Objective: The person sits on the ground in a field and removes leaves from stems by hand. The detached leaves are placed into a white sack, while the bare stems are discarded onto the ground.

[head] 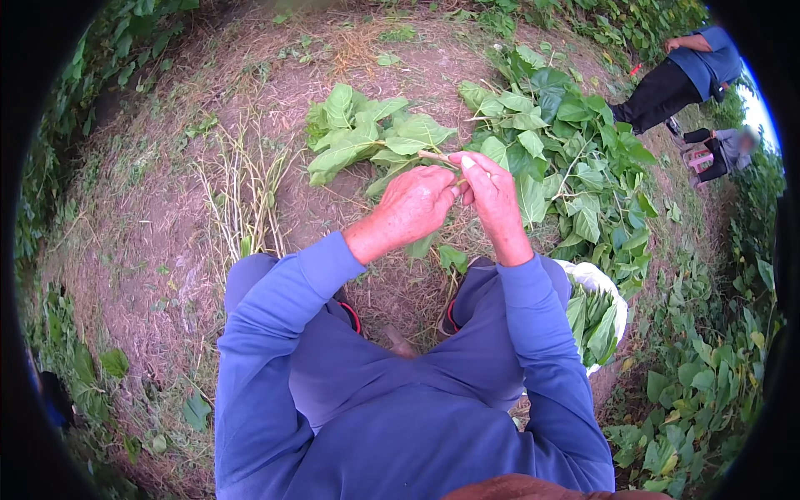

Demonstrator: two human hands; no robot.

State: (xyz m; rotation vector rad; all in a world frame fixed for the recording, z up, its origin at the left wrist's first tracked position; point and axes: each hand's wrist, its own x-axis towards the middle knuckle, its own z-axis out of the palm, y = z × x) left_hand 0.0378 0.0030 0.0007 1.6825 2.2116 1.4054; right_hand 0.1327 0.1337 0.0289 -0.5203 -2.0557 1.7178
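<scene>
Both my hands meet in front of my knees at a leafy green branch (415, 134). My left hand (415, 203) is closed on its stem near the leaf stalks. With thumb and fingers, my right hand (490, 187) pinches the cut end of the stem. The branch's large leaves spread forward and to the left of my hands. On the right lies a big heap of leafy branches (584, 169). Beside my right knee, a white sack (619, 306) holds loose green leaves (594, 325). Bare, stripped stems (240, 194) lie in a bundle beyond my left knee.
Dry grass and soil (144, 250) surround me. Green plants border the ground on the left and at the lower right (694, 387). At the upper right one person (700, 69) stands near the heap, and another person (728, 153) sits farther off.
</scene>
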